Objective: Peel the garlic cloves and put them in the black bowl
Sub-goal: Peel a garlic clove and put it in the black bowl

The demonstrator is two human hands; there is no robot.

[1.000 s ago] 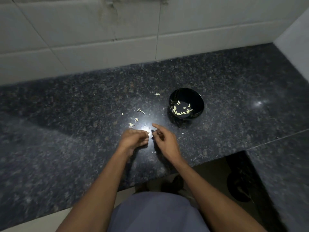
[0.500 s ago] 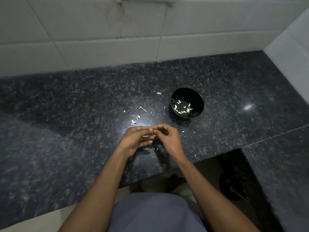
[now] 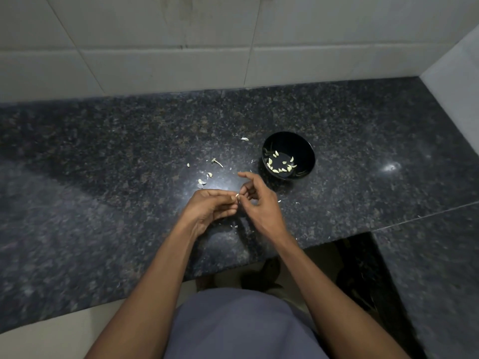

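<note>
The garlic clove (image 3: 237, 195) sits just below the middle of the frame, a small pale sliver pinched at the fingertips of the left hand (image 3: 207, 208), whose fingers curl in round it. The right hand (image 3: 259, 203) is right against it from the right; its thumb and a bent finger seem to be picking at the clove's tip, while its forefinger sticks out straight toward the upper left. The clove is too small to tell which way its length runs.

The black bowl (image 3: 305, 145) stands up and to the right of both hands, near the right hand and farther from the left, with peeled cloves (image 3: 281, 165) already lying in its bottom. I'd say the right hand is the natural one to carry the clove over. Scraps of skin (image 3: 201, 182) lie on the dark counter (image 3: 103, 177), up and left of the hands.
</note>
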